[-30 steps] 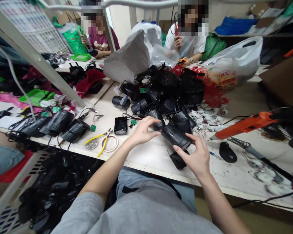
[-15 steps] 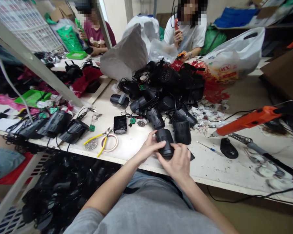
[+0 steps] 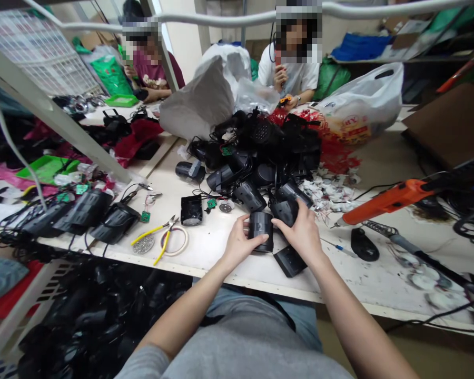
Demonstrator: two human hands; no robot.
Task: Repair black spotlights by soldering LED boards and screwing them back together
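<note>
My left hand (image 3: 243, 241) grips a black cylindrical plastic housing (image 3: 260, 231) standing on the table near the front edge, thumb across its front. My right hand (image 3: 302, 229) is closed around a second black cylindrical housing (image 3: 285, 211), just right of the first and slightly farther back. Below my right wrist lies a flat black plastic piece (image 3: 290, 261). Behind both housings, more black housings (image 3: 249, 196) with cables are heaped. Left of my hands sit an open black half-shell (image 3: 191, 210), a small green circuit board (image 3: 211, 203) and a round metal speaker-like disc (image 3: 225, 206).
Yellow-handled pliers (image 3: 164, 231) lie by a tape roll (image 3: 176, 241). An orange electric screwdriver (image 3: 383, 202) hangs at right, near a soldering iron (image 3: 414, 246) and a blue-handled tool (image 3: 342, 248). Two people sit across the table. A crate of black parts (image 3: 102, 321) stands below left.
My right hand has left the first housing and moved right and up onto the second one. My left hand stays on the first. The flat black piece now shows more fully. The camera view has shifted.
</note>
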